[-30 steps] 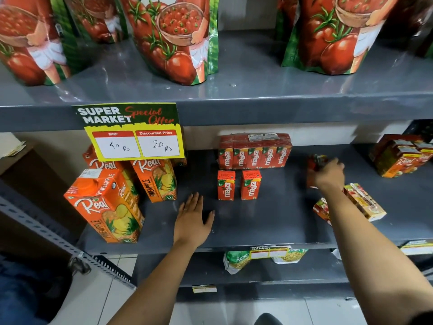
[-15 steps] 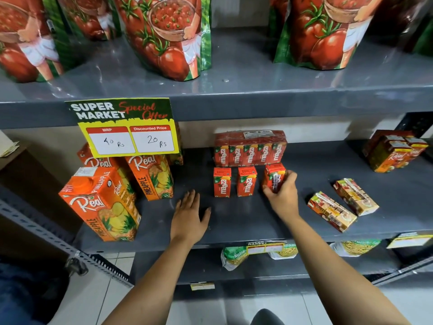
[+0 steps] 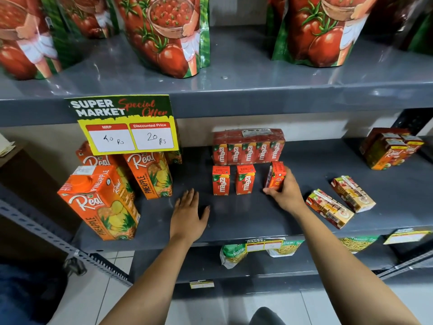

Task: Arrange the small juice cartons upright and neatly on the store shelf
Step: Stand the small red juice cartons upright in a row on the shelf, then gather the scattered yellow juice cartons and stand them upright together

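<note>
Two small red Maaza juice cartons [image 3: 221,180] [image 3: 244,179] stand upright side by side on the grey middle shelf [image 3: 246,219]. My right hand [image 3: 284,192] grips a third small red carton [image 3: 276,175], upright and turned slightly, just right of those two. Behind them sits a shrink-wrapped pack of Maaza cartons [image 3: 248,147]. Two small mixed-fruit cartons [image 3: 329,208] [image 3: 353,194] lie flat on the shelf to the right. My left hand [image 3: 188,215] rests flat, palm down, on the shelf in front of the cartons, holding nothing.
Tall orange Real pineapple cartons [image 3: 100,202] [image 3: 150,175] stand at the left under a price sign [image 3: 127,124]. More small Real cartons [image 3: 390,151] sit at the far right. Tomato pouches [image 3: 168,34] fill the upper shelf. Snack packets [image 3: 234,253] lie on the lower shelf.
My right hand picked up a small red carton at the right, carried it left and now holds it upright beside the two standing cartons. The left hand has stayed flat.
</note>
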Action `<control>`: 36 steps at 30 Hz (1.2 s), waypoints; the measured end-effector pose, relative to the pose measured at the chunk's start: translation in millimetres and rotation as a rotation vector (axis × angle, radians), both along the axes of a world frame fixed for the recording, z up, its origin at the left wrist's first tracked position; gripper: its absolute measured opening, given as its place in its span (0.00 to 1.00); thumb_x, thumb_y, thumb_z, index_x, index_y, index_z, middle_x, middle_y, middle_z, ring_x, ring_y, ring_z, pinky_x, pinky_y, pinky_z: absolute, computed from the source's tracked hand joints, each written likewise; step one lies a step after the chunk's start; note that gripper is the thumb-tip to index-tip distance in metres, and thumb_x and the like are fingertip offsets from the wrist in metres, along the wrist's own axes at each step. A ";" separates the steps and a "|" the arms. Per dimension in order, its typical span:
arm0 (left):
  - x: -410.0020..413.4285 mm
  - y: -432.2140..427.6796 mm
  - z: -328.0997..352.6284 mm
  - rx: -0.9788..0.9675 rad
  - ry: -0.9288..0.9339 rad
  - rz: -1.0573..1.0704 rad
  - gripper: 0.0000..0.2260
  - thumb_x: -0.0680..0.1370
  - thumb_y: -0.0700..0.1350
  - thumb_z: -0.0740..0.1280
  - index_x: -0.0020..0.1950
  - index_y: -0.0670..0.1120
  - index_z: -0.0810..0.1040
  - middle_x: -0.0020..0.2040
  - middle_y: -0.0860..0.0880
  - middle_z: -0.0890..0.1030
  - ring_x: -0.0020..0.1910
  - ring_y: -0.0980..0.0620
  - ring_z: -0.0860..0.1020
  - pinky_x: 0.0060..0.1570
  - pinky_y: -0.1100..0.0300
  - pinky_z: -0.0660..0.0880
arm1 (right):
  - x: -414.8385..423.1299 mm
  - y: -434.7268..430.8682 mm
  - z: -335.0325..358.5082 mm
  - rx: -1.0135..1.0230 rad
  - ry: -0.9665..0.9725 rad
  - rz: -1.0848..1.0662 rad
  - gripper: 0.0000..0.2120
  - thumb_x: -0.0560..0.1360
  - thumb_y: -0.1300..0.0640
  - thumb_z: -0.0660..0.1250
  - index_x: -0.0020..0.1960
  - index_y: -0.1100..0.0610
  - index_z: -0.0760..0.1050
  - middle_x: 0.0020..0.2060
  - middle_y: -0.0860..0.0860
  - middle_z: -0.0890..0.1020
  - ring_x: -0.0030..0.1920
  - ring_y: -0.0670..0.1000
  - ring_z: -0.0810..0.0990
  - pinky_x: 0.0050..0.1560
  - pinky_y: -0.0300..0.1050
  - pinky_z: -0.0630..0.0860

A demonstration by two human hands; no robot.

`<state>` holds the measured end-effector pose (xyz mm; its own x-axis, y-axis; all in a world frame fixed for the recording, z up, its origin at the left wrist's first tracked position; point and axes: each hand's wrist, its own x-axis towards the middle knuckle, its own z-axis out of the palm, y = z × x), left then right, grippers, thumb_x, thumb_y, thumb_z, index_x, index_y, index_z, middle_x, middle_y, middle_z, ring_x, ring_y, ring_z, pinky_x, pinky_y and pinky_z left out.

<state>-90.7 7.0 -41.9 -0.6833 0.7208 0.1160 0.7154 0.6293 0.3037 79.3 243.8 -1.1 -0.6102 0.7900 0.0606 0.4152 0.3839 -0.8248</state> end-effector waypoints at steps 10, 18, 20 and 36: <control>-0.2 -1.0 -0.2 -0.007 -0.004 -0.001 0.29 0.80 0.58 0.53 0.77 0.43 0.56 0.78 0.46 0.56 0.78 0.49 0.51 0.76 0.53 0.47 | -5.0 -5.0 -5.2 0.063 -0.101 -0.137 0.26 0.66 0.51 0.78 0.55 0.59 0.68 0.51 0.58 0.82 0.51 0.60 0.80 0.47 0.53 0.77; 0.1 -1.2 1.4 0.008 -0.015 -0.017 0.29 0.80 0.57 0.54 0.76 0.42 0.57 0.78 0.45 0.57 0.77 0.48 0.52 0.76 0.52 0.48 | -8.2 -17.7 1.3 0.112 -0.169 -0.209 0.29 0.67 0.49 0.76 0.56 0.62 0.64 0.53 0.63 0.79 0.54 0.65 0.78 0.45 0.55 0.75; -0.6 -1.0 -0.3 -0.009 -0.026 -0.031 0.29 0.81 0.57 0.53 0.77 0.41 0.56 0.78 0.44 0.56 0.77 0.48 0.51 0.76 0.52 0.48 | -3.0 -15.0 6.6 0.081 -0.177 -0.168 0.37 0.66 0.51 0.77 0.65 0.62 0.61 0.57 0.64 0.78 0.59 0.65 0.76 0.51 0.56 0.75; 177.3 159.1 37.5 0.150 0.029 -0.369 0.17 0.68 0.45 0.67 0.55 0.43 0.82 0.58 0.45 0.83 0.58 0.46 0.80 0.60 0.49 0.75 | 120.0 56.6 55.0 0.042 -0.425 -0.041 0.08 0.70 0.49 0.68 0.42 0.54 0.77 0.36 0.55 0.83 0.39 0.57 0.83 0.31 0.44 0.74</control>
